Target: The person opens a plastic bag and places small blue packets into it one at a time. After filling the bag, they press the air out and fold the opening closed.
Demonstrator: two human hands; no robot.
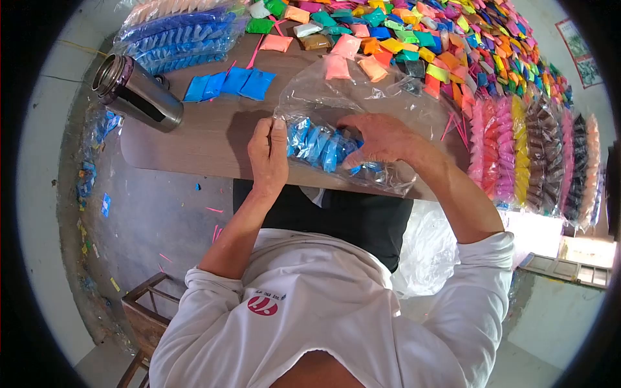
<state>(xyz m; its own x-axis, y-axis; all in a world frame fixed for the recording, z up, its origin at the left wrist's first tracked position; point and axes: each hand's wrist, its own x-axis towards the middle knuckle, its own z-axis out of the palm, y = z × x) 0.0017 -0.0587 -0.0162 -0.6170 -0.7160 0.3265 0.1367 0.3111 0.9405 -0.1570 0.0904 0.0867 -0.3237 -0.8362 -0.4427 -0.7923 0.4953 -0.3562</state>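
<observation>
Gripping the left edge of a clear plastic bag, the left hand has its fingers pinched shut on the film. The right hand curls its fingers around the row of blue packets inside the bag, at the near edge of the bench.

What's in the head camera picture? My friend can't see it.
A person in a white shirt holds a clear plastic bag at a wooden table with the left hand, while the right hand reaches inside among blue packets. Many colourful packets cover its far side, and a steel flask lies at the left.
</observation>
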